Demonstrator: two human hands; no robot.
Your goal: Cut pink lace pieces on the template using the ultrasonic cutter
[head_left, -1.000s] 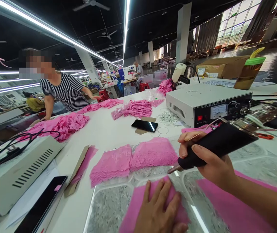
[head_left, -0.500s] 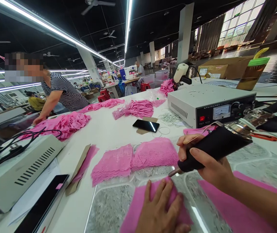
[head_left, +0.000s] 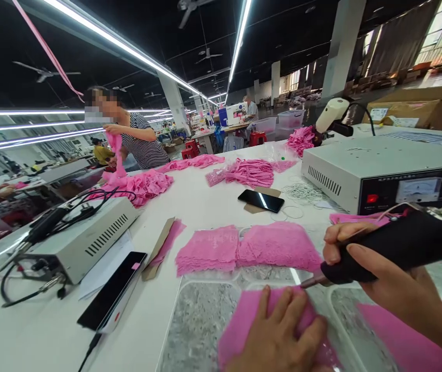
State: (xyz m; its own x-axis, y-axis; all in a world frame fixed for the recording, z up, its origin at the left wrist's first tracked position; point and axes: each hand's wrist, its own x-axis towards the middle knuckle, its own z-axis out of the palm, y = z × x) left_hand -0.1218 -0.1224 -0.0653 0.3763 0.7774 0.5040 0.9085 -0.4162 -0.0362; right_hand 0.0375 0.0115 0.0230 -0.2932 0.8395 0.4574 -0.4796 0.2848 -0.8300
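My right hand point(head_left: 395, 274) is wrapped round the black grip of a hand-held ultrasonic welding gun point(head_left: 407, 245). Its narrow metal tip touches the top edge of a pink fabric piece point(head_left: 240, 320), close to my left index and middle fingertips. Lying flat with fingers apart, my left hand point(head_left: 283, 330) presses that piece down on a grey-patterned, clear-covered board point(head_left: 197, 310). Just beyond stand two stacks of pink lace-edged pieces, a left stack point(head_left: 209, 250) and a right stack point(head_left: 278, 245). Another pink piece point(head_left: 407, 330) lies under my right forearm.
A control box with a dial point(head_left: 391, 165) stands at right. A second box point(head_left: 89, 243) with cables stands at left, near a black tablet point(head_left: 112, 289). A phone point(head_left: 261, 200) and pink strips point(head_left: 249, 173) lie farther back. Across the table, a co-worker point(head_left: 143, 139) lifts pink fabric point(head_left: 118, 160).
My view has swung left, so the table things sit farther right. The welding gun's tip stays at the fabric's top edge beside my left fingers. The co-worker has straightened, raising pink fabric from the pile.
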